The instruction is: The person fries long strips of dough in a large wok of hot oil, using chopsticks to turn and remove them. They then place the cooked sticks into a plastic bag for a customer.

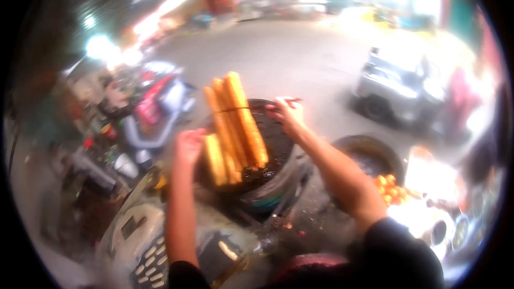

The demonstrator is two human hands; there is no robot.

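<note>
Several long golden fried dough sticks [245, 128] lie side by side, tilted over a round dark pan of oil [277, 128]. A shorter pale-gold dough stick [215, 160] is at their left. My right hand [287, 114] grips thin dark chopsticks [237, 108], which cross the upper part of the long sticks. At the left of the bunch, my left hand [190, 144] has its fingers drawn together close to the dough sticks. Blur hides whether it pinches anything. The near lower ends of the sticks are over the dark oil.
Small raw dough strips [152, 263] lie on a dark surface at lower left. A second round pan [367, 152] and round orange-gold fried balls [389, 190] are at right. A crate [150, 140] with packages stands at left. A small vehicle [397, 84] is on the pavement.
</note>
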